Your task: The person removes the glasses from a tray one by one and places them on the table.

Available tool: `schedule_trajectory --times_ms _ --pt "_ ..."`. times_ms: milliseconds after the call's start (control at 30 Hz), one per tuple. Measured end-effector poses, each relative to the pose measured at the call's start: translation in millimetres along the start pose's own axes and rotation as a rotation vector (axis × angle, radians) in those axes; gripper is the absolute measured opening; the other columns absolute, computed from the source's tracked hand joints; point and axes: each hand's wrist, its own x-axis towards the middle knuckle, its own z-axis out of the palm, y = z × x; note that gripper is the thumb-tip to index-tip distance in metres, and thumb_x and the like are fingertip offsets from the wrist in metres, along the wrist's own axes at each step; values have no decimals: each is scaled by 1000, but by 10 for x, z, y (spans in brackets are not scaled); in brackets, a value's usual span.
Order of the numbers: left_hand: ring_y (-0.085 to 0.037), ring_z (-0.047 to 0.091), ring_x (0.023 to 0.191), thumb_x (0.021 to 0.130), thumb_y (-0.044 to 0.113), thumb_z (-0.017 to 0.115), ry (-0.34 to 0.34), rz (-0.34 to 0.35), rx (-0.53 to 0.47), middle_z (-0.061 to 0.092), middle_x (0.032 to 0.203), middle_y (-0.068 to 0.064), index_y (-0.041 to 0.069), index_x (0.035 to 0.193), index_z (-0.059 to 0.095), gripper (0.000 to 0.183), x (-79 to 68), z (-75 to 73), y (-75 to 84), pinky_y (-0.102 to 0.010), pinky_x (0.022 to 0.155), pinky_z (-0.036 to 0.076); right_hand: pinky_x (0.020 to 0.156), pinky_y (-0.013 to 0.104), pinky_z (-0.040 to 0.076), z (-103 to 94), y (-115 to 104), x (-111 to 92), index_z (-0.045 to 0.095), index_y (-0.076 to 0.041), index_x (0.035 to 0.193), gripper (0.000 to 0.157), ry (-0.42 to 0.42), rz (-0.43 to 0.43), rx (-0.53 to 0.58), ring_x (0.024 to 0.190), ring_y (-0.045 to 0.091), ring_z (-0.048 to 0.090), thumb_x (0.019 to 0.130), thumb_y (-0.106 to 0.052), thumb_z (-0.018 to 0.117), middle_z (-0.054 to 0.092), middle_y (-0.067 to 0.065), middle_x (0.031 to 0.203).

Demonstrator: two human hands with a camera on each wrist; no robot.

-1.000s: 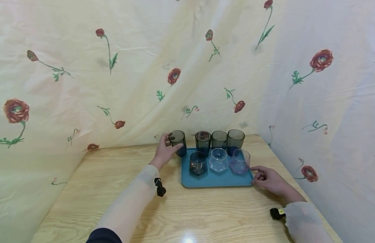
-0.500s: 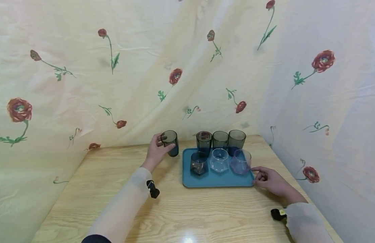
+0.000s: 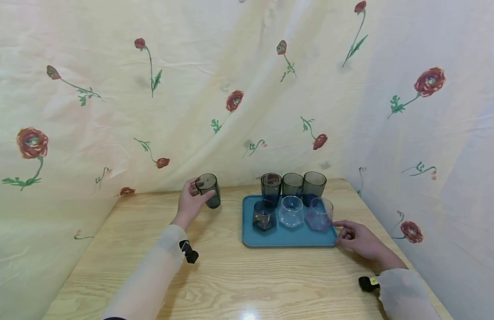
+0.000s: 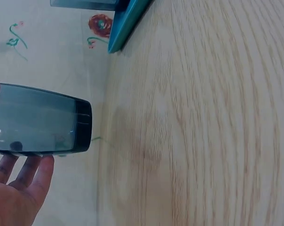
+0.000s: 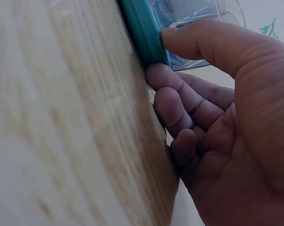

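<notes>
My left hand (image 3: 190, 203) grips a tall smoky-grey glass tumbler (image 3: 208, 191), thumb on one side and fingers round the other. In the left wrist view the tumbler (image 4: 43, 120) appears just off the tabletop, left of the blue tray (image 3: 287, 241). At the tray's right edge my right hand (image 3: 360, 240) holds its front corner, with the other fingers curled in. The right wrist view has the thumb (image 5: 189, 42) over the tray rim (image 5: 144, 33). Beside these fingers stands a pinkish clear faceted glass (image 3: 319, 215).
Three tall smoky tumblers (image 3: 292, 184) line the tray's back. In front stand a dark faceted glass (image 3: 264, 216), a clear one (image 3: 291, 213) and the pinkish one. Flowered cloth (image 3: 198, 89) hangs behind and beside the wooden table (image 3: 230, 275).
My left hand has carried the tall tumbler leftward, from the tray's left back corner to a spot well apart from it. The right hand and the tray have stayed in place.
</notes>
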Motion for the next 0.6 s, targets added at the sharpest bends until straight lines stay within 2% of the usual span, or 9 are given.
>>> schedule_trajectory --times_ms 267,600 --pt "-33 51 130 82 51 89 34 -32 57 52 151 -12 19 155 44 91 -14 -232 -104 -53 101 49 68 26 50 3 13 10 51 8 146 58 -1 0 2 74 16 58 95 -7 76 65 9 87" --pt "-35 50 129 84 47 89 84 -58 81 49 155 -16 16 155 42 91 -57 -505 -180 -51 102 47 68 26 51 11 13 21 51 9 146 58 -7 6 -12 74 16 59 96 -7 76 65 8 87"
